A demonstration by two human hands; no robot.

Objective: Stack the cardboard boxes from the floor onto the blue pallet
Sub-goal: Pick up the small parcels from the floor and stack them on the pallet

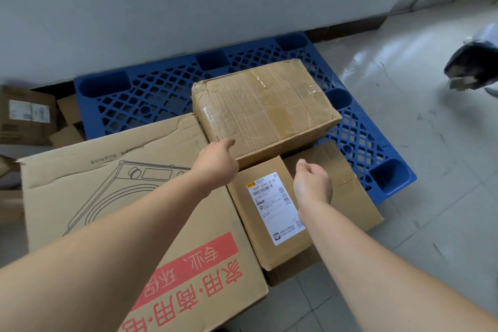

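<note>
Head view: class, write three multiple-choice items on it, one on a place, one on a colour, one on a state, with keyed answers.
1. The large printed box lies: A left of the labelled box; B right of it; C on top of it.
2. The pallet is: A green; B blue; C red.
3. The right hand: A grips a box; B holds tape; C holds nothing.
Key: 1A, it fills the left foreground; 2B, its lattice is blue; 3C, its fingers are loosely curled, empty.
</note>
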